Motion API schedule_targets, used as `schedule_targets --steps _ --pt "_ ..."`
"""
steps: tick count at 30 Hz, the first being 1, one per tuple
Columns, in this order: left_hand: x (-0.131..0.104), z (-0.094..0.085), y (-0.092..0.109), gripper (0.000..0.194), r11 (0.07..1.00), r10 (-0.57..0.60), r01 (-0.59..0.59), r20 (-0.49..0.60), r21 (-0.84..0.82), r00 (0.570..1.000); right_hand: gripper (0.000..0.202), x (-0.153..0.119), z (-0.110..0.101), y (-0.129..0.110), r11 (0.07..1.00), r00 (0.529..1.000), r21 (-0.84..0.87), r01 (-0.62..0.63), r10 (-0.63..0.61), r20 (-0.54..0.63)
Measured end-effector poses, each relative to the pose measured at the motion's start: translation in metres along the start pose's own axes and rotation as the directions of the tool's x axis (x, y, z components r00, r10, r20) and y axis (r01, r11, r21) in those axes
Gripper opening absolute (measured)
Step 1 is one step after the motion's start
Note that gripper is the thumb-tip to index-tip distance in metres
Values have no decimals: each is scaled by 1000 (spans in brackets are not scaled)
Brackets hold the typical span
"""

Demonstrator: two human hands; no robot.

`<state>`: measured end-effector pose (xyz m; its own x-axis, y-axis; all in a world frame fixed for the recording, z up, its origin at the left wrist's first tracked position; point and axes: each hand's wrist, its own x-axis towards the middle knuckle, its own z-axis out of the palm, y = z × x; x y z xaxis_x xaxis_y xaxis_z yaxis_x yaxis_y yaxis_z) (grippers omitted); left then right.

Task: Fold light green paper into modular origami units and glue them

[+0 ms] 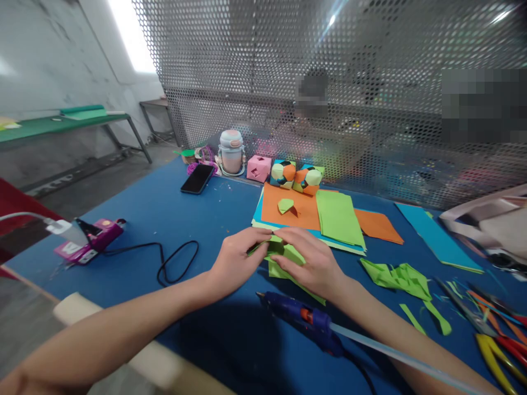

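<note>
Both of my hands meet near the middle of the blue table, around a small piece of green paper. My left hand pinches its left side, and my right hand grips it from the right. More green paper lies beneath my right hand. Just below my hands rests a dark blue glue gun with a long clear glue stick in its rear. Behind my fingers, a small folded green piece sits on an orange sheet.
Green sheets and blue strips lie behind and right. Crumpled green scraps and yellow-handled scissors are at right. A phone, bottle and pink box stand behind. A purple power strip trails a cable at left.
</note>
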<state>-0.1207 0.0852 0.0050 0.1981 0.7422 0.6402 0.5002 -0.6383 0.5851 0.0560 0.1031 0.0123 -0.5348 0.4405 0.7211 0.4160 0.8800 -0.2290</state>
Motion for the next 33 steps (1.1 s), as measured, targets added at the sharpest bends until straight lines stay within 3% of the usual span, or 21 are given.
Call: schedule_targets --steps 2,4,8,11,15,24,29,33 --pt "1 -1 1 16 998 -51 50 -7 -31 999 30 -1 2 0 995 993 27 -96 94 73" --pt "2 -1 3 15 994 -82 82 8 -73 997 22 -2 4 1 980 973 42 -195 188 131" --pt "1 1 6 30 981 -104 124 136 -150 985 18 -3 7 1 945 944 77 -317 306 120" --pt "0 2 5 38 956 -223 255 204 -145 953 17 -3 8 0 936 939 97 -339 331 87" --pt "2 1 4 29 917 -341 374 212 -140 916 13 -2 9 -4 914 923 138 -382 370 107" --pt "4 -3 4 29 935 -335 345 118 -85 935 20 0 7 -8 894 914 210 -395 361 183" --pt "3 2 2 24 907 -370 396 178 -145 912 19 -3 11 -1 881 900 192 -433 410 148" --pt "2 5 3 33 856 -396 451 239 -252 887 17 -5 13 4 866 883 172 -469 454 121"
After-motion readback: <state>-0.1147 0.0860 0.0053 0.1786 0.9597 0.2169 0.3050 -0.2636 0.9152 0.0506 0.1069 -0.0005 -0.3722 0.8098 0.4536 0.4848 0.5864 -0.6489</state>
